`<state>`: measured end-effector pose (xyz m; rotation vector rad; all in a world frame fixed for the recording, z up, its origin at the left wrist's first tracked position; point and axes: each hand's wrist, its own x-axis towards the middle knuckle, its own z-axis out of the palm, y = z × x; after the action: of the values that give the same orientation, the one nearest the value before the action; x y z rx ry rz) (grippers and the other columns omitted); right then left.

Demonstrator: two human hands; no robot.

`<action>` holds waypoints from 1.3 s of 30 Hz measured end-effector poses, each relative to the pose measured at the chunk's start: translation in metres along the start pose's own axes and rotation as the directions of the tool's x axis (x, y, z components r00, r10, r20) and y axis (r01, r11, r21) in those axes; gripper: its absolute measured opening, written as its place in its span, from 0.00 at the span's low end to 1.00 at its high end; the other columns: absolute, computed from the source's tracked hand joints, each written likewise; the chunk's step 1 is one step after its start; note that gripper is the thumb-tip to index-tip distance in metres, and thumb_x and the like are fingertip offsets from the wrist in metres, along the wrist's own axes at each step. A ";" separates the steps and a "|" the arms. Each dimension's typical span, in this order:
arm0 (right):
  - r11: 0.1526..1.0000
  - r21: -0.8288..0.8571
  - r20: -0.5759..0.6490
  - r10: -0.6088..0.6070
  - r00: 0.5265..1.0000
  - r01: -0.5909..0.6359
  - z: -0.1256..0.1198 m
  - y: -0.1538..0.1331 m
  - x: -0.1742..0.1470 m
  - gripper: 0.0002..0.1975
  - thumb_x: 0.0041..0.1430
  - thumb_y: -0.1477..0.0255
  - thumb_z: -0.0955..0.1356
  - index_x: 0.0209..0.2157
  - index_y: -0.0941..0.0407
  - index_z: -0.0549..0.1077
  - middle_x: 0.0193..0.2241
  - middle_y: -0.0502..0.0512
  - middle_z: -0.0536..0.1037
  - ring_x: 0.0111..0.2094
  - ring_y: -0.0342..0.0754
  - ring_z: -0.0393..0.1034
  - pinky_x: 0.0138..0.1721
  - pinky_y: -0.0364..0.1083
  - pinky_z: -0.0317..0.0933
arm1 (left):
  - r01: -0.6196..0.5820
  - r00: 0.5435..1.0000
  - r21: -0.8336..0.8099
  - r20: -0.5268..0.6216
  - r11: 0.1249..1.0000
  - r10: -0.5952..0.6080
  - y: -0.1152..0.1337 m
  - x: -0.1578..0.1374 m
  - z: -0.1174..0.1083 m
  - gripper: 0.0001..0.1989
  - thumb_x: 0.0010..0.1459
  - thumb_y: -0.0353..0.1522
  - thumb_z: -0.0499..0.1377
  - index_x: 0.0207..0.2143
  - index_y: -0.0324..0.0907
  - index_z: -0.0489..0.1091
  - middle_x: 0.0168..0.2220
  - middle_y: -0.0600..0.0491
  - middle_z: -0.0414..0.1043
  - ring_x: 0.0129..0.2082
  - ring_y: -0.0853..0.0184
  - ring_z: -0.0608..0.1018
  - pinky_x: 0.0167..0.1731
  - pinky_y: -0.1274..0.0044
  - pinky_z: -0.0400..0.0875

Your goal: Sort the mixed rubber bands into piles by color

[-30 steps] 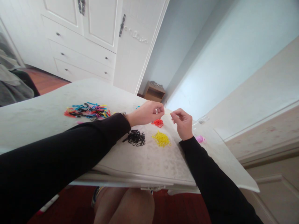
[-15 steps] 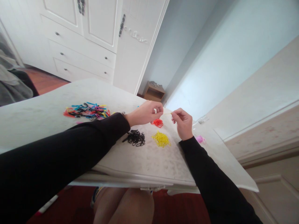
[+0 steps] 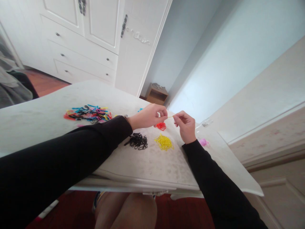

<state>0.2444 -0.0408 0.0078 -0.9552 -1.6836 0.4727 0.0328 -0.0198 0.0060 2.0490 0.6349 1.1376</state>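
Observation:
A thin yellow rubber band (image 3: 170, 116) spans the short gap between my two hands, above the table. My left hand (image 3: 153, 114) pinches one end of it, and my right hand (image 3: 185, 124) pinches the other end between thumb and forefinger. Just below my left fingers lies a pile of red rubber bands (image 3: 161, 126), partly hidden by that hand. Nearer to me sit a pile of yellow rubber bands (image 3: 164, 142) and, to its left, a pile of black rubber bands (image 3: 137, 141). A bit of blue (image 3: 140, 109) shows behind my left wrist.
A mixed heap of coloured rubber bands (image 3: 89, 113) lies on the left of the white table (image 3: 143, 165). Right of my right wrist are a pink object (image 3: 203, 142) and clear plastic (image 3: 206, 122). A white wardrobe (image 3: 100, 38) stands beyond the table.
My right hand has moved slightly left toward my left hand, so the gap spanned by the rubber band is shorter. Both hands still pinch it.

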 end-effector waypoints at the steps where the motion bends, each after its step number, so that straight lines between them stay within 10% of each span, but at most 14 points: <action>1: 1.000 -0.004 0.000 0.005 1.000 -0.005 0.000 0.000 0.000 0.14 0.56 0.60 0.75 0.27 0.55 0.74 0.22 0.46 0.70 0.22 0.40 0.61 0.23 0.43 0.57 | 0.000 1.000 -0.002 -0.002 1.000 0.000 0.000 0.000 0.000 0.04 0.59 0.29 0.60 0.31 0.39 0.71 0.18 0.59 0.70 0.15 0.74 0.73 0.17 0.83 0.62; 39: 0.985 0.152 -0.014 0.088 0.996 -0.085 0.003 0.020 0.000 0.12 0.57 0.61 0.75 0.31 0.54 0.75 0.22 0.45 0.71 0.21 0.39 0.62 0.22 0.41 0.57 | 0.026 0.999 -0.043 -0.036 0.999 -0.028 0.001 0.001 0.000 0.04 0.59 0.26 0.60 0.30 0.38 0.71 0.21 0.55 0.75 0.16 0.74 0.74 0.19 0.82 0.67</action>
<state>0.2488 -0.0286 -0.0072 -0.9210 -1.5683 0.6369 0.0332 -0.0194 0.0073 1.9820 0.6488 1.1654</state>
